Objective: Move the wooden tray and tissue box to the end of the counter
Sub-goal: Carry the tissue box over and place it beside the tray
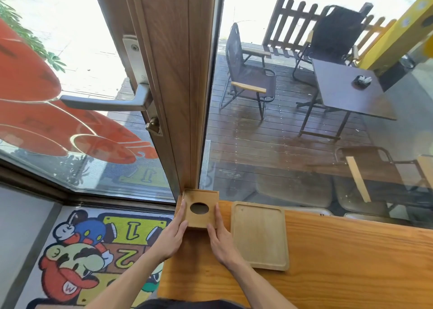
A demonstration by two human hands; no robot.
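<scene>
Daylight is pouring through the window right of the wooden door frame; beyond it chairs are flanking a dark table, while a cartoon mat is lying left.

**Occlusions and cut-offs, head view**

Left hand and right hand covered both side walls of the tissue box. Its oval opening showed only dark; contents could not be told. Counter ran off the right and bottom edges. Both forearms were cut at the bottom edge.
</scene>
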